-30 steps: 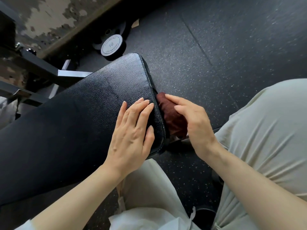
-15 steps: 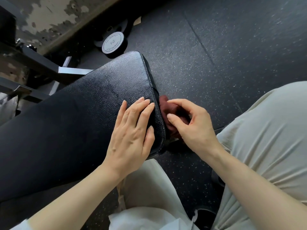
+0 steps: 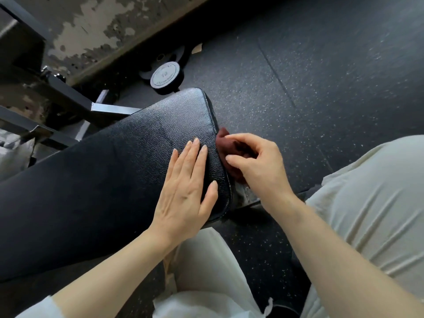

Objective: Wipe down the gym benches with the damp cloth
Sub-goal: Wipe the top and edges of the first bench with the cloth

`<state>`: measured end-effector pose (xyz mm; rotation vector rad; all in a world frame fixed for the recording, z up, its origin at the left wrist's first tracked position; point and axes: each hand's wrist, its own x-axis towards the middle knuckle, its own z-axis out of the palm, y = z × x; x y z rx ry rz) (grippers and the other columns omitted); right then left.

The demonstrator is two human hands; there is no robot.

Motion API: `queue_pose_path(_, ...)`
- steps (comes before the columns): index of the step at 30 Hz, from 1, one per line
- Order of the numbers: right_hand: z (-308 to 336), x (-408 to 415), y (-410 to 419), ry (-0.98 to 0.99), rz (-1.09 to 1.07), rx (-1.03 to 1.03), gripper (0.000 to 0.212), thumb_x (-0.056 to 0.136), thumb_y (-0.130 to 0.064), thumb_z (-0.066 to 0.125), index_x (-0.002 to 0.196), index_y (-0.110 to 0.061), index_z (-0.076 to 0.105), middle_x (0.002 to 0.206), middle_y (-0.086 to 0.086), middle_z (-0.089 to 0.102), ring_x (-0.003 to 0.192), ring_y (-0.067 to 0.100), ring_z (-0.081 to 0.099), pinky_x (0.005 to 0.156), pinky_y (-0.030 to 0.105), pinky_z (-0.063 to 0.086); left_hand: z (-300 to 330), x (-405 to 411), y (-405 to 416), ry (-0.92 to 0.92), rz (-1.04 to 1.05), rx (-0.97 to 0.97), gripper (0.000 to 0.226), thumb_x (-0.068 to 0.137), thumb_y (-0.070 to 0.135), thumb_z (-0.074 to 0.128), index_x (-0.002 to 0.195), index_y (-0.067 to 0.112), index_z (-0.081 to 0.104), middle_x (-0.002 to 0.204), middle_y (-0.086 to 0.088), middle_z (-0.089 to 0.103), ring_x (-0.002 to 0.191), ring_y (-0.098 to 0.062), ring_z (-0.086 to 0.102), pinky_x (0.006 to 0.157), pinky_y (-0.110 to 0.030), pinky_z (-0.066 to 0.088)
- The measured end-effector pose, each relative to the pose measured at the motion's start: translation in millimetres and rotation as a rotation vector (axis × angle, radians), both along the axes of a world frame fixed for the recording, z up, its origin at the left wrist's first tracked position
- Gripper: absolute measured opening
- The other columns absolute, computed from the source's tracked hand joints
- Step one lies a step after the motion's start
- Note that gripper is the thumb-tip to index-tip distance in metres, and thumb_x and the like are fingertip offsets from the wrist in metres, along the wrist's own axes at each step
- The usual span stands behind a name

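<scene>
Head: right hand (image 3: pixel 257 167) regripped cloth (image 3: pixel 231 149).

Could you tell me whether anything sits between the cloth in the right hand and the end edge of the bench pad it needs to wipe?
Nothing visible does. The right hand grips the dark red cloth directly against the bench pad edge; the left hand rests flat on top, clear of it.
</scene>
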<state>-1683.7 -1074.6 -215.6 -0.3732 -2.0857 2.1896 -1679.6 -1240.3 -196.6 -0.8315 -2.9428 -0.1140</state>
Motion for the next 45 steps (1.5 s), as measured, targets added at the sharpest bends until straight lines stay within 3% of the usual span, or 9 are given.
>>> queue_pose_path(4, -29, 8, -2, -0.068, -0.080, 0.002, 0.034, 0.070, 0.003, 0.069, 0.095, -0.018, 0.075, 0.085, -0.007, 0.074, 0.083, 0.008, 0.069, 0.087, 0.036, 0.055, -1, -1, 2, 0.008, -0.014, -0.042, 0.063, 0.096, 0.034, 0.030, 0.148, 0.000, 0.029, 0.158, -0.015, 0.023, 0.148, -0.022, 0.014, 0.120, -0.046, 0.009)
queue_pose_path(11, -24, -3, -6, 0.056, 0.026, -0.084, 0.047, 0.076, 0.001, 0.064, 0.118, -0.018, 0.068, 0.113, -0.006, 0.069, 0.106, 0.004, 0.062, 0.100, 0.027, 0.047, -1, 1, 4, 0.001, -0.005, -0.090, 0.062, 0.097, 0.032, 0.027, 0.149, -0.001, 0.026, 0.158, -0.017, 0.021, 0.149, -0.024, 0.013, 0.120, -0.047, 0.008)
queue_pose_path(17, -34, 8, 4, -0.064, -0.099, -0.023, 0.042, 0.067, 0.004, 0.065, 0.100, -0.021, 0.073, 0.094, -0.009, 0.073, 0.092, 0.006, 0.067, 0.093, 0.034, 0.052, -2, 2, 5, -0.003, -0.009, -0.093, 0.062, 0.098, 0.033, 0.024, 0.149, -0.001, 0.024, 0.158, -0.017, 0.019, 0.149, -0.024, 0.011, 0.120, -0.046, 0.007)
queue_pose_path(22, -25, 38, -1, 0.039, -0.008, -0.115, 0.041, 0.068, 0.004, 0.067, 0.102, -0.017, 0.073, 0.098, -0.006, 0.072, 0.094, 0.006, 0.066, 0.088, 0.019, 0.049, -3, 1, 6, -0.003, -0.013, -0.103, 0.063, 0.098, 0.033, 0.022, 0.149, -0.002, 0.023, 0.158, -0.018, 0.018, 0.149, -0.025, 0.011, 0.120, -0.046, 0.006)
queue_pose_path(26, -32, 48, -1, -0.097, -0.127, -0.028, 0.042, 0.063, 0.012, 0.063, 0.089, -0.019, 0.075, 0.084, -0.007, 0.072, 0.081, 0.002, 0.065, 0.081, 0.023, 0.052, -4, 2, 5, -0.002, -0.010, -0.098, 0.063, 0.098, 0.035, 0.020, 0.150, -0.001, 0.022, 0.159, -0.017, 0.017, 0.149, -0.024, 0.009, 0.121, -0.045, 0.005)
queue_pose_path(31, -19, 70, -15, 0.254, -0.154, 0.149, 0.041, 0.065, 0.003, 0.063, 0.104, -0.011, 0.071, 0.100, -0.001, 0.065, 0.098, 0.012, 0.060, 0.090, 0.018, 0.044, -3, 1, 5, 0.020, -0.017, -0.103, 0.063, 0.098, 0.034, 0.021, 0.149, -0.003, 0.025, 0.157, -0.019, 0.020, 0.148, -0.026, 0.012, 0.120, -0.046, 0.006)
queue_pose_path(35, -39, 70, -20, 0.014, -0.252, 0.113, 0.039, 0.065, -0.001, 0.059, 0.097, -0.018, 0.070, 0.093, -0.001, 0.065, 0.087, 0.005, 0.059, 0.079, 0.007, 0.040, -4, 2, 5, 0.014, -0.020, -0.110, 0.063, 0.098, 0.034, 0.021, 0.149, -0.003, 0.024, 0.158, -0.019, 0.019, 0.149, -0.026, 0.011, 0.121, -0.045, 0.005)
queue_pose_path(39, -37, 72, -23, 0.223, -0.238, 0.264, 0.043, 0.065, 0.003, 0.060, 0.105, -0.008, 0.071, 0.103, 0.004, 0.064, 0.099, 0.016, 0.060, 0.094, 0.024, 0.045, -4, 2, 5, 0.018, -0.013, -0.112, 0.063, 0.098, 0.034, 0.022, 0.149, -0.004, 0.025, 0.157, -0.020, 0.020, 0.148, -0.027, 0.013, 0.120, -0.047, 0.006)
queue_pose_path(45, -43, 56, -13, 0.158, -0.214, 0.203, 0.043, 0.068, 0.001, 0.062, 0.108, -0.010, 0.072, 0.108, 0.000, 0.067, 0.103, 0.009, 0.061, 0.097, 0.028, 0.047, -3, 2, 5, 0.013, -0.005, -0.126, 0.064, 0.098, 0.035, 0.021, 0.149, -0.003, 0.024, 0.157, -0.020, 0.020, 0.148, -0.027, 0.012, 0.121, -0.047, 0.005)
